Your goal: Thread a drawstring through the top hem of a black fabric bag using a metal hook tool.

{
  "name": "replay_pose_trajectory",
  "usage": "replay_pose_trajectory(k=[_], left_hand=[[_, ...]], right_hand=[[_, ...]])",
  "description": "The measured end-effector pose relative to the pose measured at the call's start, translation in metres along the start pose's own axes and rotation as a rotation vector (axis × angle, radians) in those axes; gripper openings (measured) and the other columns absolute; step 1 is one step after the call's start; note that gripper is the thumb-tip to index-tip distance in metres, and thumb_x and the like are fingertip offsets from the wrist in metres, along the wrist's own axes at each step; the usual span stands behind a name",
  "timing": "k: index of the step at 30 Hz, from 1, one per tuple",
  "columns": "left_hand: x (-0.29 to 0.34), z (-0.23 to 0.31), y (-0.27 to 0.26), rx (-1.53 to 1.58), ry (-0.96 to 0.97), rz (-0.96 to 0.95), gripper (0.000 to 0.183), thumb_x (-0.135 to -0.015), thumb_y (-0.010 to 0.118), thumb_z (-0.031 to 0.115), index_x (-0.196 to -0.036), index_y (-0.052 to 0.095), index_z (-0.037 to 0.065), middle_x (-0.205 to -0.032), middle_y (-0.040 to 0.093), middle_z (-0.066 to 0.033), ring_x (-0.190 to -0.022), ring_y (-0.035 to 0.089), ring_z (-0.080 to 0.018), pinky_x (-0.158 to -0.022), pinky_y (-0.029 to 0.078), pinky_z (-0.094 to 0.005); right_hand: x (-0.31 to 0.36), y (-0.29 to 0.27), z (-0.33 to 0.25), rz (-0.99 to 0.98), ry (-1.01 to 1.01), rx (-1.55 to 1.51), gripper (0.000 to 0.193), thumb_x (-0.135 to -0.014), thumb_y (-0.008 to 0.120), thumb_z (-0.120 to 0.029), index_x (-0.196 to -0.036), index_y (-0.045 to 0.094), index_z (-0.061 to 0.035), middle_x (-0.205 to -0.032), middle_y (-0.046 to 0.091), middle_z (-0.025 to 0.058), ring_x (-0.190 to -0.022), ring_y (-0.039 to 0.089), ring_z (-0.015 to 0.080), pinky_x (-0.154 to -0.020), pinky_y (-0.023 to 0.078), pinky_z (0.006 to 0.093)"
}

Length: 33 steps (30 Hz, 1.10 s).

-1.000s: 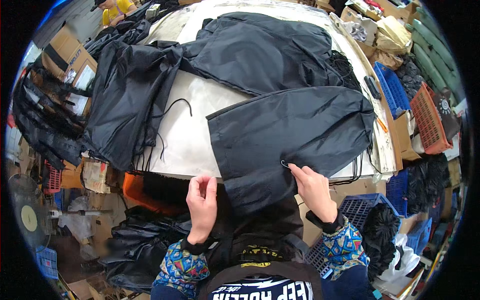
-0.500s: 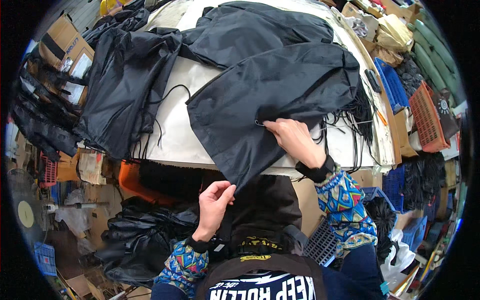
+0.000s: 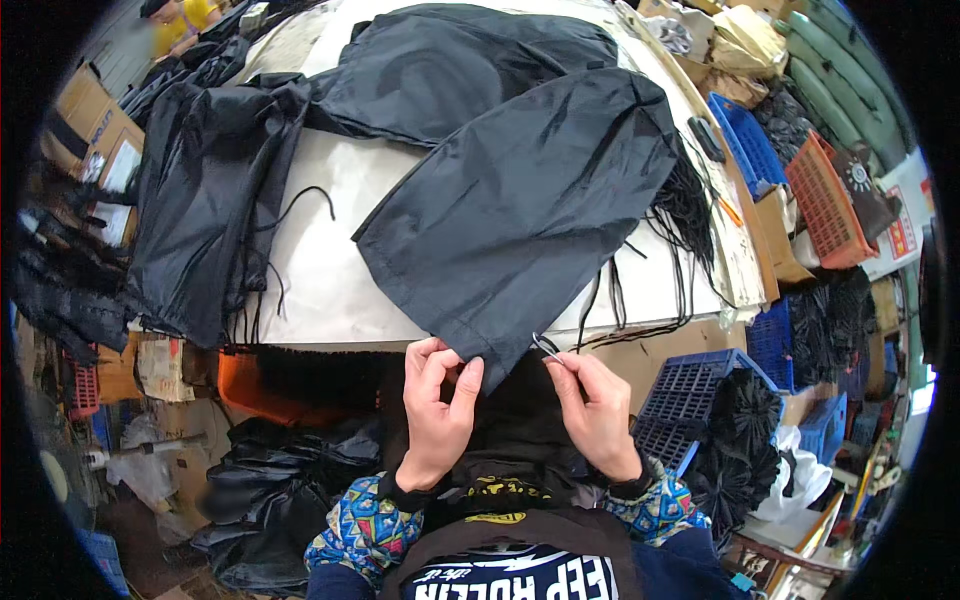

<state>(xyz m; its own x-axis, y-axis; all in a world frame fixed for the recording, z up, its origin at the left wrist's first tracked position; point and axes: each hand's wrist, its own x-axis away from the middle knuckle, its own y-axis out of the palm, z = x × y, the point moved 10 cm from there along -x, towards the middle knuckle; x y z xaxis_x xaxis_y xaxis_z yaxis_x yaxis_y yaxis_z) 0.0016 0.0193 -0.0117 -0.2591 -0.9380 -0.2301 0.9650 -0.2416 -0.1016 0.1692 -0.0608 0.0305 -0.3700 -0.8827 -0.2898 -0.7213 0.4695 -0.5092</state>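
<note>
A black fabric bag (image 3: 530, 200) lies slantwise over the table's near edge, its corner hanging toward me. My left hand (image 3: 435, 415) pinches that near corner between thumb and fingers. Right of the corner, my right hand (image 3: 595, 410) holds a thin metal wire tool (image 3: 543, 345) with a looped tip, beside the bag's edge. I cannot tell whether the tip touches the cloth. Black cords (image 3: 685, 235) spread out at the bag's right side. Another black bag (image 3: 210, 200) with cords lies at the left, and more black fabric (image 3: 450, 75) is heaped behind.
The white tabletop (image 3: 340, 280) has a wooden edge at right. Blue crates (image 3: 690, 400) and a red-orange crate (image 3: 830, 205) stand to the right. An orange tub (image 3: 245, 375) sits under the table, with black fabric (image 3: 300, 490) piled below left. A person in yellow (image 3: 185, 22) is at far left.
My right hand has come down from the middle of the bag to its near corner with the wire tool. My left hand still pinches the corner. The whole view has shifted slightly.
</note>
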Motion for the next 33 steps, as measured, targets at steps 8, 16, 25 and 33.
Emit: replay_pose_trajectory(k=[8,16,25,33], left_hand=[[0.008,-0.026,0.035,0.645,-0.518,-0.107,0.022,-0.1,0.04,0.022,-0.099,0.05,0.002,-0.096,0.061,-0.0073,-0.081,0.062,-0.014,-0.066,0.054,-0.0316],[0.005,0.004,0.03,0.04,-0.132,-0.277,0.011,-0.088,0.061,0.004,-0.089,0.064,-0.006,-0.086,0.058,-0.0041,-0.073,0.061,-0.0126,-0.065,0.053,-0.0233],[0.015,-0.013,0.055,0.843,-0.751,-0.305,0.023,-0.094,0.055,0.015,-0.103,0.062,-0.004,-0.096,0.067,-0.0151,-0.091,0.067,-0.0241,-0.078,0.057,-0.0315],[0.022,-0.025,0.061,0.934,-0.872,-0.172,0.016,-0.091,0.06,0.015,-0.095,0.063,0.0,-0.092,0.068,-0.0111,-0.086,0.067,-0.0196,-0.077,0.056,-0.0303]], right_hand=[[0.013,0.014,0.002,-0.059,0.105,-0.121,0.023,-0.08,0.07,-0.007,-0.101,0.062,0.0019,-0.08,0.062,0.0102,-0.061,0.057,0.0146,-0.053,0.044,0.025],[0.005,0.015,0.0,-0.019,-0.03,-0.085,0.017,-0.08,0.067,-0.003,-0.095,0.061,0.002,-0.078,0.06,0.0124,-0.062,0.059,0.0207,-0.054,0.047,0.0289],[0.006,-0.018,-0.019,0.111,-0.043,-0.006,0.015,-0.082,0.063,-0.001,-0.096,0.059,0.0002,-0.072,0.056,0.0102,-0.061,0.057,0.0243,-0.053,0.045,0.0313],[0.025,-0.006,-0.041,-0.02,-0.246,0.315,0.018,-0.078,0.064,-0.002,-0.095,0.058,-0.0023,-0.066,0.052,0.0066,-0.059,0.056,0.0215,-0.05,0.044,0.033]])
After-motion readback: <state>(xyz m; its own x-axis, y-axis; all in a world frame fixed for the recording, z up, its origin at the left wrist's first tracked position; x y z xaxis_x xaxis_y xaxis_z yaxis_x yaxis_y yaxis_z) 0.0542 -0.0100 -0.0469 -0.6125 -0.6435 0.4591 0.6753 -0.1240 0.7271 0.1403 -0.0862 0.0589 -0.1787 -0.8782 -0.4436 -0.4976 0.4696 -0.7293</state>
